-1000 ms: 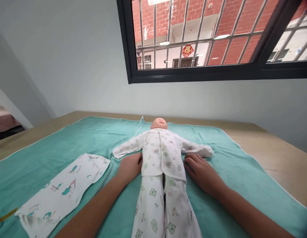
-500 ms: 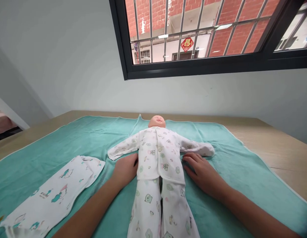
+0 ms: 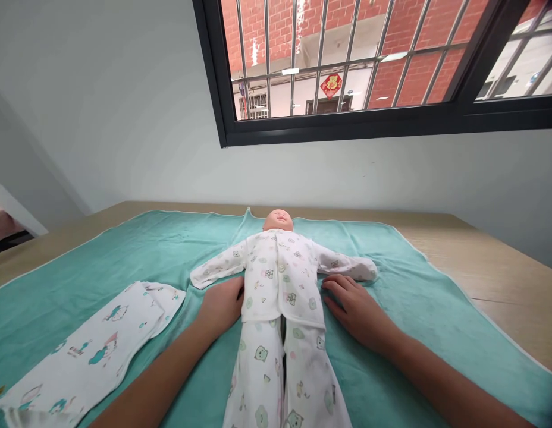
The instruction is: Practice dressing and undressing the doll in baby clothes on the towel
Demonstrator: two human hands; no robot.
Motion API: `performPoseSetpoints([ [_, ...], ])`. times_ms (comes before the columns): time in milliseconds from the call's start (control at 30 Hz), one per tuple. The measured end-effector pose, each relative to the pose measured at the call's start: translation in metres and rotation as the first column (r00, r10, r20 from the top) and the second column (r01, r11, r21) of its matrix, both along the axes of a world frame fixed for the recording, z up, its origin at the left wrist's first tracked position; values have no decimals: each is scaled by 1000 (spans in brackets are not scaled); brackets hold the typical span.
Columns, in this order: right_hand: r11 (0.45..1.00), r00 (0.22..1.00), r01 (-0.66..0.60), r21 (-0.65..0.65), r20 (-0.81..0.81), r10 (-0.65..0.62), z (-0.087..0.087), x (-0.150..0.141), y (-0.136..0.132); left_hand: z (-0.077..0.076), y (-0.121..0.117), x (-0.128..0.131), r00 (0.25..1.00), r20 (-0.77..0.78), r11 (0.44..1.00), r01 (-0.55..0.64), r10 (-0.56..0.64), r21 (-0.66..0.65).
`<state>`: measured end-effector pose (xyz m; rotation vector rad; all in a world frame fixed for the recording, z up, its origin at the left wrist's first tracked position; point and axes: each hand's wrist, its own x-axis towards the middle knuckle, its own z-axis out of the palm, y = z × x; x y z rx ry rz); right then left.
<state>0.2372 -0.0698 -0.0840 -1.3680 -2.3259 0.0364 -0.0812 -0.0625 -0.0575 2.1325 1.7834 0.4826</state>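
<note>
The baby doll lies face up midway between the two grips, its head beyond them and its legs running back between the forearms. It wears a white bear-print jacket and matching trousers. The sleeves angle outward just beyond each grip, probably so that the cloth lies flat and the chest is open to both sides.

The left grip rests against or just beside the jacket's near edge, its fingers curled out of sight; I cannot tell whether it pinches any cloth. The right grip lies on the opposite side, fingers loosely bent with the thumb apart, pinching nothing. Set this evenly, the hands seem placed to frame the torso without pressing on it.

Outside the left grip, beside that forearm, lies a white cartoon-print garment, perhaps put there to be within reach. Beneath everything, a teal blanket spreads around both grips, presumably as padding over the wooden worktop, which shows beyond the right grip. Farther ahead of both stands a barred window.
</note>
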Motion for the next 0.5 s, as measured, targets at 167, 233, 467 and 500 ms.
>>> performPoseSetpoints([
  [167, 1000, 1000, -6, 15, -1, 6, -1, 0, 1, -2, 0, -1, 999, -39, 999, 10, -8, 50],
  [233, 1000, 1000, -13, 23, -5, 13, -1, 1, 1, -2, -1, -1, 999, -48, 998, 19, -16, 60],
  [467, 999, 1000, -12, 34, 3, 11, -1, 0, 2, 1, -2, 0, 998, -63, 998, 15, -11, 56],
  [500, 999, 1000, -12, 36, 2, 12, 0, 0, 1, 1, -2, 0, 998, -63, 998, 16, -12, 58],
])
